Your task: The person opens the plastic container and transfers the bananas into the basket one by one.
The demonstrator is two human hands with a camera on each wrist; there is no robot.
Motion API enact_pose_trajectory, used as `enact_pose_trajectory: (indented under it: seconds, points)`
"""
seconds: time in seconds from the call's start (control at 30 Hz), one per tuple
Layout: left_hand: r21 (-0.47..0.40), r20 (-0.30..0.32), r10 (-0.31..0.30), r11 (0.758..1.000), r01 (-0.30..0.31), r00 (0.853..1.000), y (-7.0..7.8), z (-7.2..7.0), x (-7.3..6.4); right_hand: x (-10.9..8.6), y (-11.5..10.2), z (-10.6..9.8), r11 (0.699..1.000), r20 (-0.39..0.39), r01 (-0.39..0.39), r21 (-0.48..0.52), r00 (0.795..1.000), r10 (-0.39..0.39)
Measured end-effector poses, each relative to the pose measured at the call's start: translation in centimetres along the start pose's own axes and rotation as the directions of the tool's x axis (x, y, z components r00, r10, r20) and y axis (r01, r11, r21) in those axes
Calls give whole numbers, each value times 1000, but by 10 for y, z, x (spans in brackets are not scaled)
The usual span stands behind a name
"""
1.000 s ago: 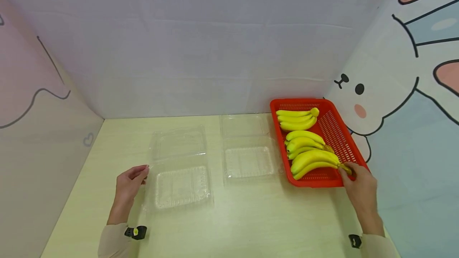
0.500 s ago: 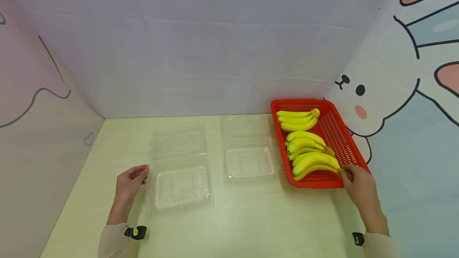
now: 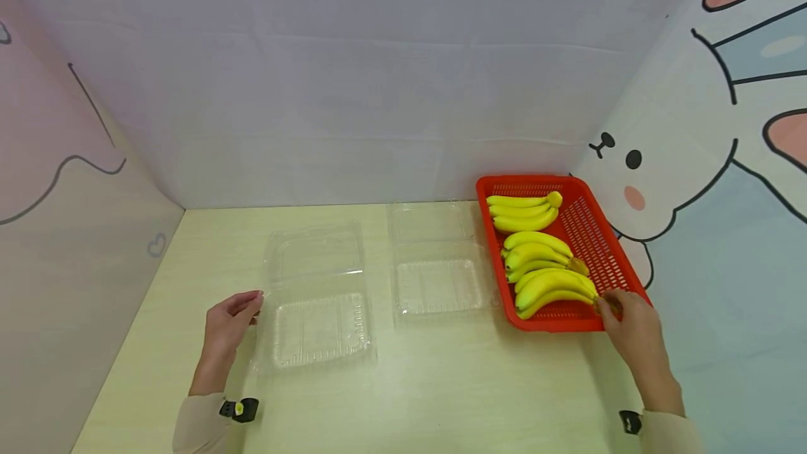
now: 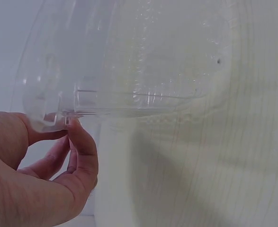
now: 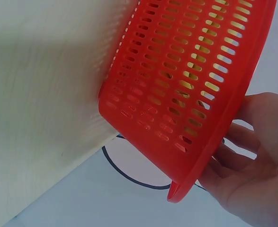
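On the left, my left hand (image 3: pixel 228 322) pinches the side edge of a clear plastic clamshell container (image 3: pixel 320 331) that lies opened flat on the table. In the left wrist view, thumb and fingertips meet at the corner of this see-through container (image 4: pixel 146 61). Inside the red basket (image 3: pixel 555 325), my right hand (image 3: pixel 635 328) holds the stem end of the nearest banana bunch (image 3: pixel 551 287). From the right wrist, my hand (image 5: pixel 257 161) shows behind the basket rim, and the wall (image 5: pixel 153 90) hides its fingertips. Two more bunches, middle (image 3: pixel 532 256) and back (image 3: pixel 520 212), lie behind.
A second clear clamshell container (image 3: pixel 438 286) lies opened between the first one and the basket. Pale wood-look table (image 3: pixel 441 398) extends toward the front. A white cloth wall (image 3: pixel 347 111) stands behind, and printed walls flank both sides, the right one close to the basket.
Over the last second my right hand and wrist shifted slightly, and the nearest banana bunch moved a little rightward in the basket. My left hand stayed at the container's edge.
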State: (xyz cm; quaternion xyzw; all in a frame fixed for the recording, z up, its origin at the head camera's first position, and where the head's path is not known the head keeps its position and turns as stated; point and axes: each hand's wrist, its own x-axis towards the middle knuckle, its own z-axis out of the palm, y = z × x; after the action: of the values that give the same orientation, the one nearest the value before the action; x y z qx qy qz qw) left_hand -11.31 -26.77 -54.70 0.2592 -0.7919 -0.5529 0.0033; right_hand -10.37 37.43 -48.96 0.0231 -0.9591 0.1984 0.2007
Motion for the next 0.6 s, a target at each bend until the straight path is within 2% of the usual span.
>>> enact_pose_trajectory:
  seconds: [0.27,0.6]
  points:
    - [3,-2,-6,1000,6,1000,0,0,0,2,-5,0,999,10,-42,-8,999,42]
    - [-6,8,-2,1000,2,1000,0,0,1,6,-9,2,1000,-54,0,23,999,1]
